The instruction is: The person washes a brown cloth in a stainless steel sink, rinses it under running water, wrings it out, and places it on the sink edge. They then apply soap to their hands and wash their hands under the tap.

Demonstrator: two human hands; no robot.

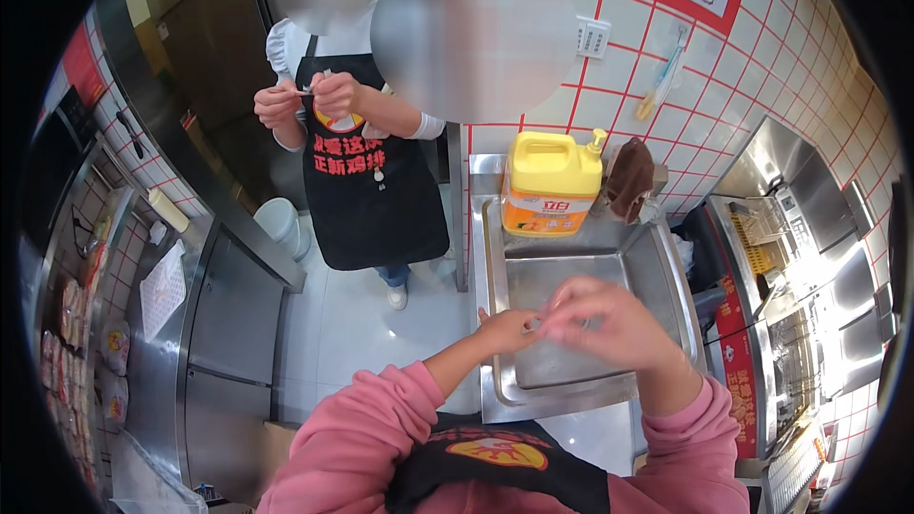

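Observation:
Both of my hands are over the stainless steel sink (564, 278), with pink sleeves pushed up the forearms. My left hand (508, 330) is near the sink's left rim, its fingers pointing right and partly curled. Its fingertips meet or overlap those of my right hand (607, 321), which is raised over the basin and blurred by motion. Whether something small is between the fingers cannot be made out. At the sink's back stands a large yellow jug of liquid detergent (553, 185) with a pump top. Beside it hangs a brown cloth (630, 178).
A co-worker in a black apron (371, 207) stands beyond the sink to the left, both hands raised around something small. Behind are a white bucket (283, 228) and a steel cabinet (232, 307). Frying equipment with wire baskets (760, 221) lines the right. A brush (660, 82) hangs on the tiles.

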